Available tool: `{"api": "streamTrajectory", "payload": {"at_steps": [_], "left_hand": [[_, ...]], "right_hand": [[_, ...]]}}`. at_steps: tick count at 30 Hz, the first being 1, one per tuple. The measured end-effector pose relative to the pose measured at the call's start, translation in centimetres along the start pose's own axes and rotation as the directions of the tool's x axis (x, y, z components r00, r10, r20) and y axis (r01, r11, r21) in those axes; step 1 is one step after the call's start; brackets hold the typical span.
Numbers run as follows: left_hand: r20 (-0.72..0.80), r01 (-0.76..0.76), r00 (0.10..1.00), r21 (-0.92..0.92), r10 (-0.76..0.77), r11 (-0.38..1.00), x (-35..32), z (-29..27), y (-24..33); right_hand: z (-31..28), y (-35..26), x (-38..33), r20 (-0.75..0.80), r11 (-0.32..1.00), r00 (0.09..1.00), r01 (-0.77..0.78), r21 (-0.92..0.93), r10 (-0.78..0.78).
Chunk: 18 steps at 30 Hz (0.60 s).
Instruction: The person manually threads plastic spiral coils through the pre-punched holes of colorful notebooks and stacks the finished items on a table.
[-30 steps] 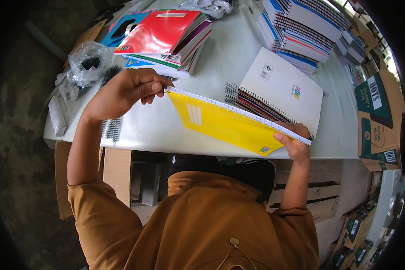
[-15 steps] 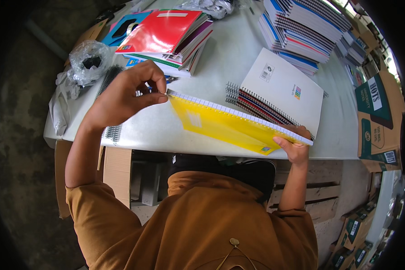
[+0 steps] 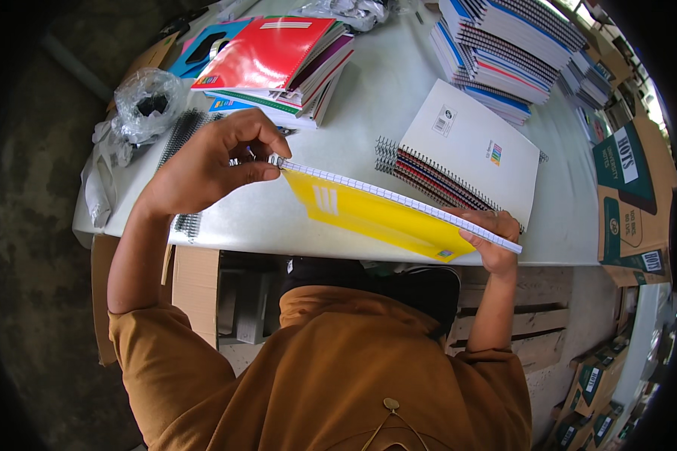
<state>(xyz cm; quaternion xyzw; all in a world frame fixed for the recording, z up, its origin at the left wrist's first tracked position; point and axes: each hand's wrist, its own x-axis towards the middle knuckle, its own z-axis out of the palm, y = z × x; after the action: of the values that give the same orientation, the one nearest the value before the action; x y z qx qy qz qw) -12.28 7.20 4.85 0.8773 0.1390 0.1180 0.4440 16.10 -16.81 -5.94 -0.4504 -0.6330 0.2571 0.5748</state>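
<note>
A yellow-covered notebook hangs tilted over the table's near edge, its row of punched holes facing up. My right hand grips its right end, thumb on the yellow cover and fingers behind the pages. At the opposite end, my left hand pinches a metal spiral coil by the first holes of the spine. Much of that coil is hidden behind my left fingers. Loose black spiral coils lie on the table beyond my left wrist.
Past the yellow notebook lies a pile of spiral notebooks with a white back cover on top. Red-topped notebooks are stacked at the far left, near crumpled clear plastic. Tall notebook stacks and a cardboard box stand right.
The spine end by my left hand has dropped slightly, and more of the coil now shows between my fingertips. My right fingers have shifted behind the notebook.
</note>
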Motion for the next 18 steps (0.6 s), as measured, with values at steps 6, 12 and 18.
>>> {"api": "streamTrajectory", "payload": {"at_steps": [6,12,18], "left_hand": [[-0.044,-0.172,0.975,0.469,0.217,0.867,0.1,0.1,-0.4],[-0.12,0.012,0.988,0.676,0.094,0.737,0.3,0.7,1.6],[-0.114,-0.02,0.982,0.725,0.149,0.688,0.6,1.1,1.8]], "right_hand": [[1.7,2.0,-2.4,-0.312,0.993,0.944,-0.115,-0.001,0.109],[2.1,-0.5,-0.3,-0.169,0.941,0.985,-0.029,-0.336,-0.03],[2.0,0.8,-1.0,-0.148,0.977,0.985,0.059,-0.205,-0.091]]}}
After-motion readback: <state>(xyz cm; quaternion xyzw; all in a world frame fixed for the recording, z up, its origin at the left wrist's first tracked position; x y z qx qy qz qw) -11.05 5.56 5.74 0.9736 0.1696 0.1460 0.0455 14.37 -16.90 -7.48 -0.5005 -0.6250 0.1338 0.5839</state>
